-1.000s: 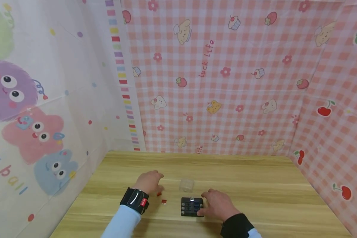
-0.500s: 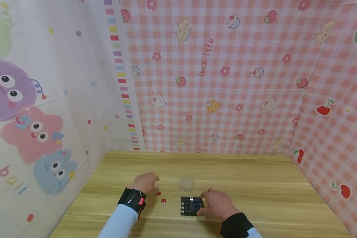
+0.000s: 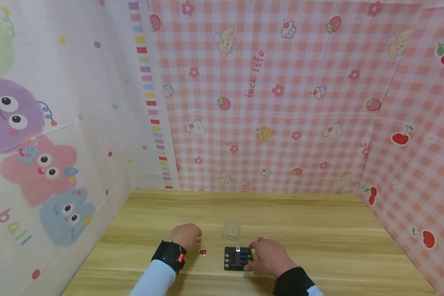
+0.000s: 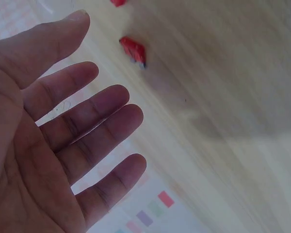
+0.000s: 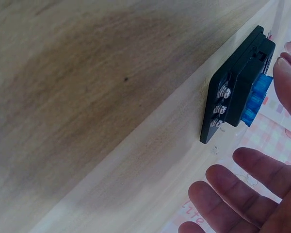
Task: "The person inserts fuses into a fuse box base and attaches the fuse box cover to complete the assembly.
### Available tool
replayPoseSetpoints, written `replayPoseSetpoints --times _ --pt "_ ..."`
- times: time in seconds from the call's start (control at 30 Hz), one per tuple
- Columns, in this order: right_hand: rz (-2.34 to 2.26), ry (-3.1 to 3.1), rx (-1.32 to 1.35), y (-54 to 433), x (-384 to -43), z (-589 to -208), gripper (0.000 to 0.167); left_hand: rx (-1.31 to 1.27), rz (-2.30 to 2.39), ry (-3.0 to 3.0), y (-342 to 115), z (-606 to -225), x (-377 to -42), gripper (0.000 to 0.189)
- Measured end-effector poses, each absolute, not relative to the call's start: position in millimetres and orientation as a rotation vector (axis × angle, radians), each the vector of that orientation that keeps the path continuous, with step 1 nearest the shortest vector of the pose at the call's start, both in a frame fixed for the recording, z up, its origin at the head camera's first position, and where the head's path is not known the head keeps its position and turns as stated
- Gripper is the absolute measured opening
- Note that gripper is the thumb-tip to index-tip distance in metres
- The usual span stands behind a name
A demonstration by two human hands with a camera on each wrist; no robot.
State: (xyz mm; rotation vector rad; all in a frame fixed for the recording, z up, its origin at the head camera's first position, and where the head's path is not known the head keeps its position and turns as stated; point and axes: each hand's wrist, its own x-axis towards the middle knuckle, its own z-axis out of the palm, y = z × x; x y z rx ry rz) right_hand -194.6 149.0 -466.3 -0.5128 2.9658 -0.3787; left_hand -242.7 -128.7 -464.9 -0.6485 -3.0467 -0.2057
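The black fuse block [image 3: 234, 260] lies on the table, with blue blade fuses [image 5: 256, 99] along one side and metal screw terminals. My right hand [image 3: 271, 257] is at its right edge, thumb near the front corner and fingers near the back one; in the right wrist view these fingers are spread and curl round nothing. My left hand [image 3: 185, 237] hovers left of the block, palm empty and fingers loosely extended in the left wrist view. Near its fingertips lies a red blade fuse [image 4: 134, 51], hidden in the head view. Another red blade fuse [image 3: 203, 253] lies nearer the block.
A clear plastic cover [image 3: 231, 231] lies just behind the fuse block. The wood-grain table [image 3: 318, 230] is bounded by a pink checked cloth [image 3: 299, 111] at the back and right, and a white cartoon-printed cloth [image 3: 107, 123] at the left.
My left hand drew back slightly to the left, then came forward and right, covering the farther red fuse in the head view. My right hand stays beside the fuse block.
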Motion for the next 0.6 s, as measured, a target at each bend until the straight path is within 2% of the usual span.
replayPoseSetpoints --times 0.4,0.6 --pt "-0.364 2.948 -0.489 148.6 -195.7 -467.8 0.061 -0.652 -0.333 -3.139 -117.3 -463.8 -235.2 0.036" --pt "-0.372 2.958 -0.509 148.4 -195.5 -469.3 0.062 -0.675 -0.331 -3.153 -116.9 -468.6 -234.9 0.026"
